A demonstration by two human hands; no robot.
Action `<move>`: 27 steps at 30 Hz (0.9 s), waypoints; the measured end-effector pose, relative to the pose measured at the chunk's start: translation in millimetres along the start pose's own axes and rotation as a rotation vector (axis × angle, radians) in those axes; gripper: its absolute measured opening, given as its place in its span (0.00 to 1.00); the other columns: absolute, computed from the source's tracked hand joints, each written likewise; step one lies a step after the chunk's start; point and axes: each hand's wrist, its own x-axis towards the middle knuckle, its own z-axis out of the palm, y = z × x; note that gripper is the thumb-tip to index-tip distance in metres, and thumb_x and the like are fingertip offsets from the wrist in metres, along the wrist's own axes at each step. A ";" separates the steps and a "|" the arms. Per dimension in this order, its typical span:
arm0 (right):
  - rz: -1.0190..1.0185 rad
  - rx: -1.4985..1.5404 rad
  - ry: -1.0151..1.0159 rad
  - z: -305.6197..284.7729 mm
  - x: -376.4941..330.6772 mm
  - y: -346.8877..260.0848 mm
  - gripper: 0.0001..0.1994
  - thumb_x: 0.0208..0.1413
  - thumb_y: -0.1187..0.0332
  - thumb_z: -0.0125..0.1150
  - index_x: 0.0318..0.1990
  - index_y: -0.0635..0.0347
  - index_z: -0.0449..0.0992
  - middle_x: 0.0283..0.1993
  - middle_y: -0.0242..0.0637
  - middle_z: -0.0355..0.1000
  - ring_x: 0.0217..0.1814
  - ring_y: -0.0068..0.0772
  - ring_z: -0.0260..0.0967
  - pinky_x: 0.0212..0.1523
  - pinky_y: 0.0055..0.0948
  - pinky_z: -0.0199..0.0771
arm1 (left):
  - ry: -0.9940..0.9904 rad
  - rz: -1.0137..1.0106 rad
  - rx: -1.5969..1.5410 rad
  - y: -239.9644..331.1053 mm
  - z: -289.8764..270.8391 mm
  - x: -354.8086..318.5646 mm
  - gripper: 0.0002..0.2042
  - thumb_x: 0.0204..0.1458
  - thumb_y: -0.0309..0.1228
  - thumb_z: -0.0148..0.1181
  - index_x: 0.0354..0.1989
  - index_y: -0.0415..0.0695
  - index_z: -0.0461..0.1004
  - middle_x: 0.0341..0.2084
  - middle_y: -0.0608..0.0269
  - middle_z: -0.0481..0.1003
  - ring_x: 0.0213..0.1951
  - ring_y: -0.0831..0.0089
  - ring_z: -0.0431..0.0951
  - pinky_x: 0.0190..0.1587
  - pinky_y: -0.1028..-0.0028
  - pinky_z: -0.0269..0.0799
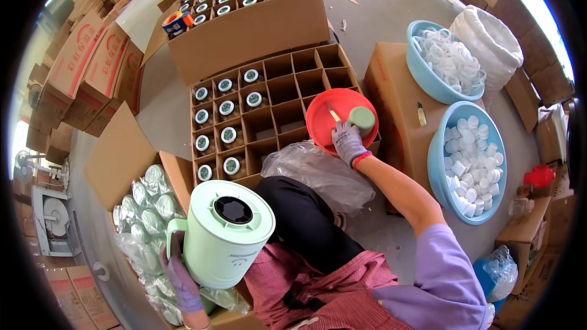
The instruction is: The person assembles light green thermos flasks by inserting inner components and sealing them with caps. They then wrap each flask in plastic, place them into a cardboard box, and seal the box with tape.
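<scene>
My left hand (183, 281), in a grey glove, is closed around the handle side of a light green thermos jug (223, 247). The jug's round end with a black centre faces up; a small smiling face is printed on its side. My right hand (349, 140), gloved too, reaches into a red basin (315, 128). Its fingers are closed on a thin stick-like tool (334, 114) with a pale tip. Beside those fingers a green cup (362, 120) lies in the basin.
A divided carton (293, 61) holds several white-topped jugs; crumpled plastic (318, 177) lies over its near edge. Bagged green parts fill a carton (122, 131) at left. At right are blue basins of white rings (416, 67) and white caps (435, 171), plus a yellow cutter (422, 114).
</scene>
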 end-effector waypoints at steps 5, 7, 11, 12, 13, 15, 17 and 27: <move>-0.044 -0.186 -0.041 7.7 9.4 2.1 0.10 0.53 0.64 0.58 0.41 0.49 0.82 0.51 0.35 0.69 0.51 0.41 0.65 0.45 0.41 0.69 | -0.031 0.053 -0.031 -2.8 -0.1 7.1 0.19 0.62 0.30 0.42 0.58 0.36 0.69 0.45 0.55 0.77 0.47 0.57 0.72 0.60 0.61 0.59; -0.053 0.024 0.073 7.9 6.6 8.5 0.11 0.50 0.63 0.60 0.40 0.50 0.82 0.50 0.35 0.69 0.52 0.41 0.65 0.48 0.42 0.69 | -0.031 0.007 -0.089 -7.3 4.6 9.2 0.18 0.61 0.28 0.43 0.57 0.36 0.69 0.45 0.54 0.77 0.47 0.56 0.73 0.59 0.61 0.59; -0.002 0.734 0.377 1.8 -8.8 24.1 0.11 0.45 0.64 0.62 0.37 0.54 0.82 0.49 0.38 0.70 0.55 0.44 0.65 0.54 0.46 0.67 | 0.086 0.073 -0.159 -22.2 20.4 2.4 0.17 0.59 0.26 0.47 0.55 0.36 0.70 0.44 0.52 0.78 0.47 0.56 0.74 0.58 0.61 0.62; 0.062 0.943 0.377 2.2 -12.7 28.3 0.13 0.47 0.63 0.61 0.40 0.58 0.78 0.46 0.38 0.71 0.53 0.44 0.68 0.55 0.45 0.69 | 0.032 0.032 -0.244 -25.8 22.5 8.4 0.17 0.59 0.25 0.48 0.56 0.37 0.70 0.44 0.52 0.78 0.47 0.56 0.74 0.57 0.61 0.63; 0.126 1.279 0.299 -13.3 -17.7 20.7 0.12 0.49 0.64 0.60 0.41 0.58 0.77 0.46 0.37 0.71 0.51 0.42 0.69 0.54 0.42 0.70 | 0.026 -0.001 -0.304 -30.7 21.8 8.4 0.16 0.59 0.25 0.49 0.55 0.37 0.71 0.43 0.52 0.78 0.46 0.57 0.75 0.56 0.62 0.64; 0.241 2.156 -0.059 -61.9 -36.8 7.4 0.11 0.54 0.66 0.58 0.42 0.58 0.76 0.45 0.35 0.71 0.48 0.38 0.70 0.53 0.37 0.72 | 0.016 -0.047 -0.447 -34.3 25.1 12.2 0.15 0.58 0.26 0.50 0.53 0.38 0.72 0.41 0.53 0.79 0.44 0.58 0.76 0.52 0.64 0.68; 0.029 2.422 -0.275 -135.1 -67.0 -4.0 0.09 0.58 0.67 0.56 0.44 0.58 0.74 0.44 0.34 0.71 0.44 0.34 0.72 0.51 0.31 0.74 | 0.066 0.210 -0.147 -29.4 20.3 23.8 0.12 0.59 0.27 0.51 0.49 0.38 0.75 0.37 0.54 0.80 0.40 0.61 0.79 0.46 0.66 0.73; -1.354 0.641 0.796 -257.0 -118.2 -49.4 0.08 0.44 0.66 0.61 0.35 0.49 0.73 0.47 0.30 0.68 0.54 0.35 0.65 0.65 0.56 0.58 | -0.347 0.116 -0.675 -6.7 15.7 65.0 0.07 0.51 0.27 0.58 0.38 0.40 0.74 0.33 0.55 0.79 0.36 0.55 0.80 0.40 0.65 0.76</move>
